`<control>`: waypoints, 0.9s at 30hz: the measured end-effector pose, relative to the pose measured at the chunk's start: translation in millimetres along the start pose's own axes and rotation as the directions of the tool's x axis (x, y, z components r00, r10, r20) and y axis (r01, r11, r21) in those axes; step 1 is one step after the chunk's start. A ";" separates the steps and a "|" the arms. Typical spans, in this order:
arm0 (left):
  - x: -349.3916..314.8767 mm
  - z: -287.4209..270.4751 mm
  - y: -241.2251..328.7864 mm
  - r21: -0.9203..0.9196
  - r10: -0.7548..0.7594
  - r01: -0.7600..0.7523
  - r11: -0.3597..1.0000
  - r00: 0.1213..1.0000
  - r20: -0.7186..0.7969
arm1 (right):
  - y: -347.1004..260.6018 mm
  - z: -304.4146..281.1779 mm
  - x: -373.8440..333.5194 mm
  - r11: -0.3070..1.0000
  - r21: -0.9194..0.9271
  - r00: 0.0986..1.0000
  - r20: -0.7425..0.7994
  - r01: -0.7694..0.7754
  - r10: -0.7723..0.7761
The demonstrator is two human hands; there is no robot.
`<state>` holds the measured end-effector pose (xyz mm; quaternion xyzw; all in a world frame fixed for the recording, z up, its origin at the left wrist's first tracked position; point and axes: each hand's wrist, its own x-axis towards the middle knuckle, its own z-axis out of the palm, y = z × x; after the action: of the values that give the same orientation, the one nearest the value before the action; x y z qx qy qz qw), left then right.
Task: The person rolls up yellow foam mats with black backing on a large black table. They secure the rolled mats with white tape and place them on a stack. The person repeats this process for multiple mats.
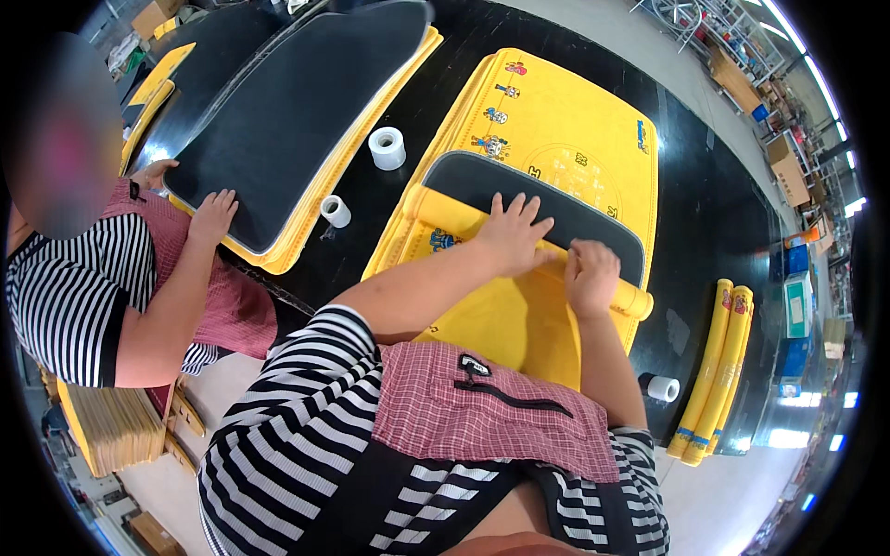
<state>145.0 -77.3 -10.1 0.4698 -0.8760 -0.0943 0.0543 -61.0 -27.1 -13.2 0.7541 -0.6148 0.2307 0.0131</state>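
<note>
1. Striped sleeves (pixel 278 417) and a pink checked apron (pixel 496 403) fill the lower middle of the frame, nearest the camera.
2. Left hand (pixel 508 243), at the centre: fingers spread wide, lying across the roll of a partly rolled mat (pixel 579 219) and onto its dark backing.
3. Right hand (pixel 591 276), right of centre: fingers bent over the same roll toward its right end; whether they grip it, I cannot tell.
4. That mat lies at the centre, yellow outside on the roll, on top of a yellow mat stack (pixel 565 107) with small printed figures.
5. White tape rolls stand left of that stack, one larger (pixel 387 148), one smaller (pixel 336 212); another tape roll (pixel 662 388) sits at lower right.
6. Rolled yellow mats (pixel 710 371) lie side by side at lower right on the black table (pixel 709 199).
7. Upper left, a co-worker's two hands (pixel 213 215) touch a dark-topped stack (pixel 297 102).
</note>
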 end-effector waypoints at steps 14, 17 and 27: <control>45.9 3.1 -36.2 -0.112 0.304 -0.365 0.924 0.882 -0.360 | 2.6 16.4 23.6 0.999 -0.049 0.994 0.108 0.005 0.001; 22.4 -11.1 -22.5 0.036 0.189 -0.186 0.982 0.960 -0.208 | 3.3 9.0 25.8 0.993 -0.119 0.983 0.176 -0.023 0.044; 37.6 -27.4 -24.7 0.091 0.122 -0.136 0.987 0.982 0.146 | 18.2 -19.5 24.9 0.990 -0.125 0.964 0.250 -0.061 0.091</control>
<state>149.4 -125.2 11.6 0.4062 -0.9100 -0.0793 -0.0251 -81.0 -48.5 8.4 0.7514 -0.6521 0.0959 -0.0310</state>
